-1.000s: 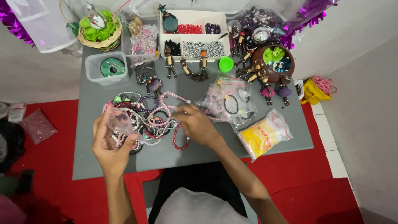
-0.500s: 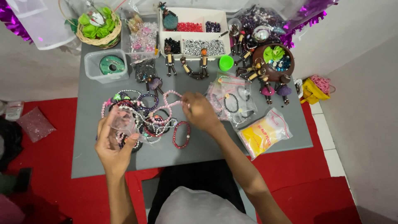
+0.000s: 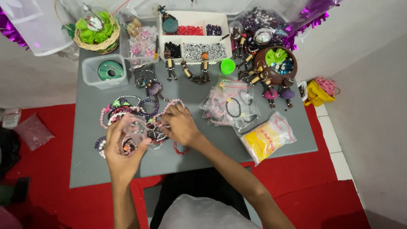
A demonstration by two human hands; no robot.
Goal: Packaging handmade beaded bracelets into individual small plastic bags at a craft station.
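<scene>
Grey table (image 3: pixel 203 150): left hand (image 3: pixel 123 150) pinching clear bag (image 3: pixel 135 127) open; right hand (image 3: pixel 181 126) fingering bracelet pile (image 3: pixel 131 112), grip indeterminate.

Bright, even overhead light — soft shadows, slight glare on plastic, mild wide-angle bending at edges.

The grey table (image 3: pixel 254 148) in front of me stood on a red floor mat (image 3: pixel 51 186) and carried a heap of bead bracelets (image 3: pixel 135 116), some clear bags with bracelets (image 3: pixel 231 106) and a yellow packet (image 3: pixel 267 138). Further back on it lay a white bead tray (image 3: pixel 195 36), small wooden dolls (image 3: pixel 186 70), a clear box with a green spool (image 3: pixel 104 70) and a basket (image 3: pixel 95 32).
</scene>
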